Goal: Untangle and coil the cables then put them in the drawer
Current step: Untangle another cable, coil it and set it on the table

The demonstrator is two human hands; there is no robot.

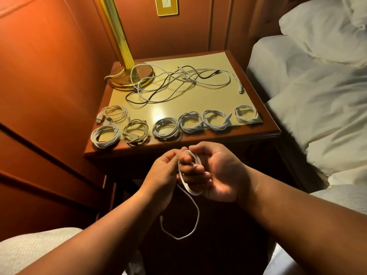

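A white cable (195, 213) is wound in loops around the fingers of my right hand (214, 173), in front of the nightstand. My left hand (162, 171) pinches the same cable at the top of the loops. Its loose end hangs down in a curve between my forearms. On the nightstand (268, 124), a tangle of white and black cables (178, 82) lies toward the back. Several coiled white cables (164, 128) sit in a row along the front edge. No drawer is visible from this angle.
A brass lamp (127, 56) stands at the back left of the nightstand, with one cable draped over its base. A bed with white sheets and a pillow (317, 86) is on the right. Wooden wall panels (39, 76) are on the left.
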